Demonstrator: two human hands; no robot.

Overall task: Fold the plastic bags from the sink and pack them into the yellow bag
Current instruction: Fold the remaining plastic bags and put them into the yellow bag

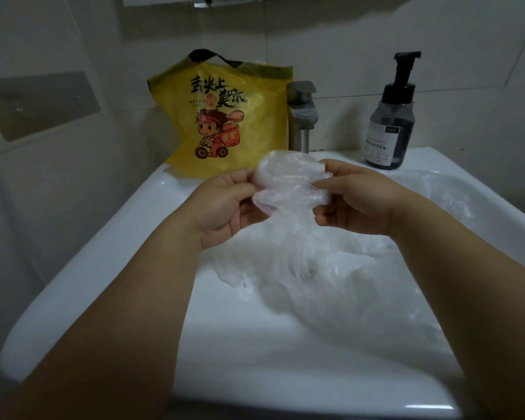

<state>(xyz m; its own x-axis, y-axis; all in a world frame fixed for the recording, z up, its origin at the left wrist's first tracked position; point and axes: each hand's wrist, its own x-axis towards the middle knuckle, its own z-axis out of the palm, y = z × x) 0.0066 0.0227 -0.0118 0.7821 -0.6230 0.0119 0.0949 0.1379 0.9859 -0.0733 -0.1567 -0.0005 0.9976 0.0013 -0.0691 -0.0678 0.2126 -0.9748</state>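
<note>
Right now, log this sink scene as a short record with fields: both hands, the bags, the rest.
left hand: pinches the clear bag at its left side
right hand: pinches the same bag at its right side
clear bag: bunched, held above the sink
loose bags: crumpled clear heap in the basin, unfolded
yellow bag: upright on the back ledge, left of the faucet
pump bottle: right of the faucet
</note>
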